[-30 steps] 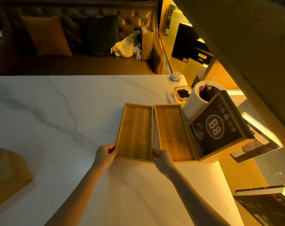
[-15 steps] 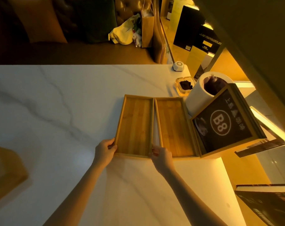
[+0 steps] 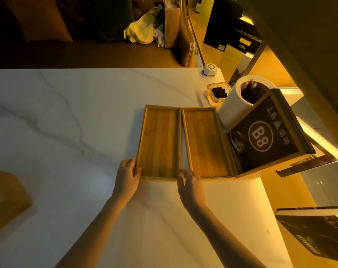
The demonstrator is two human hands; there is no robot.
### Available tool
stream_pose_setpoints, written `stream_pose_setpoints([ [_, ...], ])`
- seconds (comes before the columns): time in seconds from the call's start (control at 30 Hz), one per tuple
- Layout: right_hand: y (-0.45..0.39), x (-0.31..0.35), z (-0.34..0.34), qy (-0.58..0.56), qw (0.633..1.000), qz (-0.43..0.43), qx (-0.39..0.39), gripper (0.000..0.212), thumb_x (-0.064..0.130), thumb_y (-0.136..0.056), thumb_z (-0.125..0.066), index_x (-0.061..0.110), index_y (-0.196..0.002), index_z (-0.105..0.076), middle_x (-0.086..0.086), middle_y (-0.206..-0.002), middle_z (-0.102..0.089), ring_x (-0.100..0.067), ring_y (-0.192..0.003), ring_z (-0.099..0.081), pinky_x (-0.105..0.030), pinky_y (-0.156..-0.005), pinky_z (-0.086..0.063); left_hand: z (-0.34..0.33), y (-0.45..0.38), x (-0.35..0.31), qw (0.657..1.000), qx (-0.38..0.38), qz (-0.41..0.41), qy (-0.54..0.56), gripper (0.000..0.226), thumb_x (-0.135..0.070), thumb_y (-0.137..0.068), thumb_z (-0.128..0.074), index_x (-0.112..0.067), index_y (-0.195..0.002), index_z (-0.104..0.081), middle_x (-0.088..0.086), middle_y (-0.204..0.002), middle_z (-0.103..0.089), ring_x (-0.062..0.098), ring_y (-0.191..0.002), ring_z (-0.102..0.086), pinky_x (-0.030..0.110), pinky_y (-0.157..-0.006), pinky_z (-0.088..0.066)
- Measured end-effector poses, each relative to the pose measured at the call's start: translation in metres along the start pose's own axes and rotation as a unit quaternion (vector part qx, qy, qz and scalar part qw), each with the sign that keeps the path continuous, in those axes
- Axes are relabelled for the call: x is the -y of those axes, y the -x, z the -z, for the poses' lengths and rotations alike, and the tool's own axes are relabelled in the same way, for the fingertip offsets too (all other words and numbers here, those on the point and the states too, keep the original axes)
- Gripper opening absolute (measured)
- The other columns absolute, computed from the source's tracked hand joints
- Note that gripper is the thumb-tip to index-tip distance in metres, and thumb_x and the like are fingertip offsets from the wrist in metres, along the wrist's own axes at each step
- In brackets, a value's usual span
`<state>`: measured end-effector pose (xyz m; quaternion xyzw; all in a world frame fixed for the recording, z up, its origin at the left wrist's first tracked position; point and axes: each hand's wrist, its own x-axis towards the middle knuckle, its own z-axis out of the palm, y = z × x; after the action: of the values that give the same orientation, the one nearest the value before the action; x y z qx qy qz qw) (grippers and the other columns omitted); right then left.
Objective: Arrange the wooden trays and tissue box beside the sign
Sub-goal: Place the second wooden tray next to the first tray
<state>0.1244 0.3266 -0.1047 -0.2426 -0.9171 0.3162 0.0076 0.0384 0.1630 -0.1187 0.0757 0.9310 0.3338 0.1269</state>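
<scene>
Two empty wooden trays lie side by side on the white marble table [image 3: 67,117]. The right tray [image 3: 204,144] rests against the black "B8" sign [image 3: 260,138] in its wooden frame. The left tray [image 3: 158,142] touches the right one along its long edge. My left hand [image 3: 128,173] grips the left tray's near left corner. My right hand [image 3: 189,182] rests with fingers on that tray's near right corner, where the two trays meet. A wooden tissue box [image 3: 3,200] sits at the table's far left edge, partly cut off.
Behind the sign stands a white cylindrical bin [image 3: 235,105] with a dark liner. A glass ashtray [image 3: 218,92] and a small white device [image 3: 209,69] sit near the table's far right corner. A book [image 3: 317,229] lies at the right. A sofa with bags is beyond the table.
The left tray has been squared up flush against the right tray, closing the gap at the near end. Both hands stay at its near corners. The camera tilted slightly downward.
</scene>
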Motion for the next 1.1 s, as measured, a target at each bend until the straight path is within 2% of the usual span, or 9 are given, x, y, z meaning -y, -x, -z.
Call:
stream_pose_setpoints([
  [0.1, 0.020, -0.005, -0.009, 0.078, 0.988, 0.127, -0.031, 0.039, -0.002, -0.080, -0.062, 0.005, -0.118, -0.057, -0.014, -0.121, -0.064, -0.033, -0.113, -0.058, -0.039, -0.091, -0.051, -0.007, 0.017, 0.006, 0.992, -0.019, -0.079, -0.096, 0.047, -0.015, -0.088, -0.051, -0.003, -0.131, -0.038, 0.023, -0.129, -0.049, 0.035, -0.117, -0.050, 0.041, -0.094, -0.048],
  [0.13, 0.026, -0.007, -0.013, 0.105, 0.983, 0.147, -0.018, 0.046, 0.000, -0.080, -0.062, 0.008, -0.124, -0.052, -0.013, -0.129, -0.058, -0.034, -0.122, -0.051, -0.043, -0.098, -0.045, -0.009, 0.022, 0.008, 0.988, -0.019, -0.092, -0.122, 0.048, -0.016, -0.088, -0.051, -0.004, -0.132, -0.037, 0.023, -0.132, -0.048, 0.035, -0.119, -0.049, 0.042, -0.095, -0.047],
  [0.2, 0.034, -0.011, -0.021, 0.148, 0.977, 0.144, 0.059, 0.056, 0.016, -0.091, -0.049, 0.017, -0.142, -0.024, -0.006, -0.152, -0.025, -0.027, -0.142, -0.012, -0.045, -0.114, -0.011, -0.013, 0.028, 0.013, 0.984, -0.008, -0.096, -0.150, 0.050, -0.018, -0.089, -0.049, -0.004, -0.133, -0.034, 0.023, -0.138, -0.042, 0.036, -0.125, -0.044, 0.045, -0.101, -0.042],
  [0.23, 0.035, -0.015, -0.025, 0.160, 0.974, 0.132, 0.094, 0.058, 0.026, -0.095, -0.040, 0.020, -0.144, -0.009, -0.002, -0.156, -0.008, -0.023, -0.141, 0.008, -0.042, -0.113, 0.004, -0.015, 0.030, 0.015, 0.983, 0.001, -0.091, -0.157, 0.051, -0.020, -0.090, -0.046, -0.005, -0.135, -0.030, 0.022, -0.142, -0.038, 0.036, -0.129, -0.040, 0.046, -0.104, -0.039],
  [0.3, 0.035, -0.019, -0.029, 0.187, 0.967, 0.114, 0.129, 0.061, 0.037, -0.096, -0.030, 0.022, -0.144, 0.005, 0.001, -0.155, 0.010, -0.019, -0.135, 0.024, -0.039, -0.110, 0.016, -0.018, 0.032, 0.017, 0.984, 0.023, -0.075, -0.160, 0.052, -0.024, -0.093, -0.039, -0.007, -0.138, -0.021, 0.020, -0.147, -0.029, 0.034, -0.134, -0.032, 0.046, -0.108, -0.033],
  [0.47, 0.035, -0.018, -0.024, 0.206, 0.960, 0.109, 0.153, 0.061, 0.040, -0.096, -0.026, 0.021, -0.143, 0.008, 0.000, -0.155, 0.012, -0.017, -0.134, 0.026, -0.040, -0.111, 0.016, -0.020, 0.030, 0.017, 0.983, 0.037, -0.071, -0.165, 0.053, -0.026, -0.094, -0.033, -0.008, -0.140, -0.015, 0.019, -0.150, -0.023, 0.033, -0.137, -0.026, 0.047, -0.110, -0.028],
  [0.67, 0.038, -0.018, -0.019, 0.200, 0.962, 0.102, 0.154, 0.062, 0.039, -0.096, -0.027, 0.021, -0.143, 0.008, 0.001, -0.154, 0.013, -0.016, -0.134, 0.026, -0.041, -0.111, 0.016, -0.021, 0.034, 0.015, 0.985, 0.045, -0.070, -0.153, 0.053, -0.026, -0.094, -0.035, -0.007, -0.139, -0.017, 0.020, -0.149, -0.025, 0.033, -0.135, -0.029, 0.047, -0.110, -0.027],
  [0.87, 0.043, -0.030, -0.013, 0.202, 0.963, 0.092, 0.153, 0.063, 0.037, -0.096, -0.030, 0.022, -0.142, 0.012, 0.004, -0.144, 0.025, -0.019, -0.133, 0.028, -0.041, -0.109, 0.019, -0.026, 0.043, 0.011, 0.986, 0.055, -0.082, -0.138, 0.053, -0.026, -0.094, -0.035, -0.007, -0.139, -0.017, 0.019, -0.149, -0.026, 0.033, -0.134, -0.033, 0.046, -0.110, -0.028],
  [1.1, 0.041, -0.041, -0.008, 0.209, 0.961, 0.097, 0.150, 0.063, 0.038, -0.096, -0.029, 0.023, -0.142, 0.012, 0.004, -0.144, 0.025, -0.020, -0.135, 0.026, -0.042, -0.110, 0.018, -0.032, 0.048, 0.005, 0.987, 0.057, -0.076, -0.128, 0.053, -0.026, -0.094, -0.035, -0.008, -0.140, -0.016, 0.019, -0.149, -0.024, 0.033, -0.135, -0.030, 0.045, -0.111, -0.026],
])
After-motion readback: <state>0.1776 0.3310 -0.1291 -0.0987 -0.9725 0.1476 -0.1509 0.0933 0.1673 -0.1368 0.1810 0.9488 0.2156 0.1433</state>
